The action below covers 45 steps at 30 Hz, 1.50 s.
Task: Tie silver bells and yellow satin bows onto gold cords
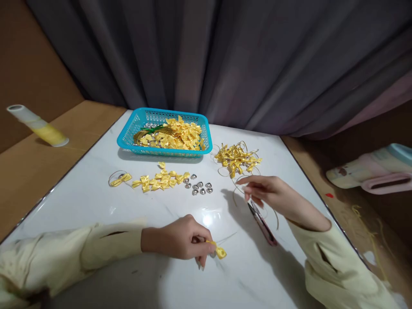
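My left hand (185, 238) is closed just above the white table (180, 283), pinching a small yellow ribbon bow (220, 252) between thumb and fingertips. A thin thread end sticks out from the bow. My right hand (272, 192) hovers with its fingers stretched out and slightly bent, close to a loose thin gold cord (234, 199); whether they touch is unclear. Below it lies a pair of pink-handled scissors (264, 228), blades toward the hand. Loose yellow bows (162, 180) and several silver heart-shaped beads (202, 191) lie farther back.
A blue basket (164, 152) full of yellow bows and gold cord stands at the back. Beside it is a heap of bows on cords (237, 159). One corded bow (120, 180) lies left. A yellow thread spool (51, 133) and a pastel tumbler (363, 169) flank the table.
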Tool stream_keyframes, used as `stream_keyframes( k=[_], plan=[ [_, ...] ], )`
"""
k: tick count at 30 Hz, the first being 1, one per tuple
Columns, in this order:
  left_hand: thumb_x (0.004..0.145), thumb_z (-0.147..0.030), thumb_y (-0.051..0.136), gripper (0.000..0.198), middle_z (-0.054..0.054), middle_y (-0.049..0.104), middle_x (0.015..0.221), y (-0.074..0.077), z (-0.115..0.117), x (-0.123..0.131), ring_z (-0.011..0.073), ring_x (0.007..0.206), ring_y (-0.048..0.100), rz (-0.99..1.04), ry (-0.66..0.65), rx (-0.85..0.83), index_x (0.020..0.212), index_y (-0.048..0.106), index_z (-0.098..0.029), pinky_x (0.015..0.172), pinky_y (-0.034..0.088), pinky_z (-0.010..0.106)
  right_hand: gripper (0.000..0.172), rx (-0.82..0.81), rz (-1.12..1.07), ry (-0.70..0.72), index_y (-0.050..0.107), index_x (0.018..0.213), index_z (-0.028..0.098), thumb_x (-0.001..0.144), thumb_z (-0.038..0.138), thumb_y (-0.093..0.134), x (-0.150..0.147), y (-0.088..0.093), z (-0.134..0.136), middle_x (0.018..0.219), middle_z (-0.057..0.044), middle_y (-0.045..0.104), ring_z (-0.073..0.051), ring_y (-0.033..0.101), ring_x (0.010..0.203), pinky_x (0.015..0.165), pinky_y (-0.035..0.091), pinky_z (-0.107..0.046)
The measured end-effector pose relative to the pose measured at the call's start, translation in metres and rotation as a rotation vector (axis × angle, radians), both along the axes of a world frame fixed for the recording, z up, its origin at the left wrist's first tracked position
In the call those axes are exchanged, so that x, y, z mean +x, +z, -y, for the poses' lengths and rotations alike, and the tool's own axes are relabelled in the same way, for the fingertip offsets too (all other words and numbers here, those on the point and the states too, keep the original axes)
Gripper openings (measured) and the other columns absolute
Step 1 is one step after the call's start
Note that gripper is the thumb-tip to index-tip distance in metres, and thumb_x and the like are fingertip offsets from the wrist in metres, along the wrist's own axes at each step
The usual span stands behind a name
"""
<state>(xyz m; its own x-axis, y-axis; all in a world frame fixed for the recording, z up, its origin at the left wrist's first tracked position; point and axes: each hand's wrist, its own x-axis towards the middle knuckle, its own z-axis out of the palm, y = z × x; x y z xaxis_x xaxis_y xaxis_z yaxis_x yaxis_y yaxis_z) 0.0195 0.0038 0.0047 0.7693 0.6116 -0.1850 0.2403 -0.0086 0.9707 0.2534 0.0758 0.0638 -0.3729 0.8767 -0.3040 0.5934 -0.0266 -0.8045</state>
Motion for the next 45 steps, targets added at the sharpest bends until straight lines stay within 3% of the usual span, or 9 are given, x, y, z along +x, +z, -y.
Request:
stream_keyframes(
  k=[2,5,10,14,21,28,34,45],
  plan=[
    [0.084,-0.026,0.051,0.027,0.006,0.069,0.058,-0.003,0.0,-0.001,0.0055,0.039,0.04,0.015,-0.005,-0.001,0.068,0.067,-0.01,0.04,0.032,0.015,0.024,0.067,0.072,0.139,0.058,0.096,0.013,0.08,0.024,0.045,-0.024,0.0,-0.002,0.063,-0.002,0.06,-0.008,0.045,0.045,0.05,0.037,-0.022],
    [0.085,-0.026,0.05,0.027,0.005,0.068,0.057,-0.007,0.0,-0.002,0.0057,0.042,0.046,0.039,-0.015,-0.009,0.068,0.066,-0.011,0.042,0.035,0.014,0.018,0.225,0.24,0.261,0.057,0.081,0.014,0.076,0.008,0.041,-0.051,-0.002,-0.007,0.062,0.0,0.059,-0.007,0.046,0.048,0.054,0.035,-0.02],
    [0.085,-0.026,0.05,0.026,0.003,0.066,0.054,-0.011,-0.002,-0.002,0.0064,0.043,0.05,0.038,-0.023,-0.04,0.068,0.066,-0.013,0.042,0.036,0.014,0.019,0.373,0.532,0.473,0.049,0.061,0.015,0.067,-0.001,0.041,-0.077,-0.007,-0.018,0.05,0.003,0.039,-0.007,0.03,0.046,0.049,0.021,-0.021],
    [0.084,-0.027,0.05,0.025,0.001,0.065,0.054,-0.012,-0.002,-0.003,0.0065,0.043,0.051,0.052,-0.029,-0.089,0.068,0.065,-0.014,0.041,0.037,0.014,0.016,0.402,0.665,0.538,0.047,0.058,0.015,0.066,0.002,0.042,-0.09,-0.009,-0.024,0.05,0.003,0.03,-0.008,0.02,0.046,0.048,0.015,-0.025],
    [0.085,-0.027,0.05,0.025,0.001,0.064,0.053,-0.015,-0.002,-0.004,0.007,0.043,0.053,0.084,-0.04,-0.087,0.068,0.064,-0.014,0.043,0.04,0.015,0.013,0.34,0.822,0.588,0.052,0.062,0.014,0.065,0.003,0.046,-0.105,-0.002,-0.028,0.053,0.0,0.039,-0.008,0.022,0.045,0.046,0.015,-0.025],
    [0.082,-0.023,0.05,0.025,0.0,0.064,0.054,-0.014,-0.004,-0.005,0.0066,0.044,0.053,0.071,-0.043,-0.078,0.061,0.059,-0.015,0.044,0.04,0.014,0.017,0.331,0.736,0.619,0.058,0.064,0.012,0.066,0.001,0.045,-0.109,-0.008,-0.04,0.059,-0.005,0.054,-0.009,0.038,0.05,0.048,0.022,-0.021],
    [0.08,-0.022,0.051,0.023,-0.001,0.063,0.052,-0.012,-0.004,-0.005,0.0064,0.044,0.052,0.059,-0.038,-0.07,0.061,0.061,-0.016,0.046,0.041,0.015,0.036,0.269,0.546,0.634,0.057,0.1,0.014,0.068,0.002,0.046,-0.106,-0.022,-0.047,0.062,-0.002,0.062,-0.01,0.049,0.052,0.05,0.029,-0.019],
    [0.081,-0.02,0.051,0.023,-0.001,0.063,0.054,-0.013,-0.004,-0.006,0.0074,0.046,0.055,0.091,-0.036,-0.109,0.059,0.058,-0.016,0.046,0.042,0.014,0.017,0.172,0.425,0.629,0.058,0.078,0.015,0.072,0.003,0.047,-0.108,-0.028,-0.045,0.064,-0.001,0.062,-0.009,0.051,0.055,0.053,0.033,-0.018]
  ],
)
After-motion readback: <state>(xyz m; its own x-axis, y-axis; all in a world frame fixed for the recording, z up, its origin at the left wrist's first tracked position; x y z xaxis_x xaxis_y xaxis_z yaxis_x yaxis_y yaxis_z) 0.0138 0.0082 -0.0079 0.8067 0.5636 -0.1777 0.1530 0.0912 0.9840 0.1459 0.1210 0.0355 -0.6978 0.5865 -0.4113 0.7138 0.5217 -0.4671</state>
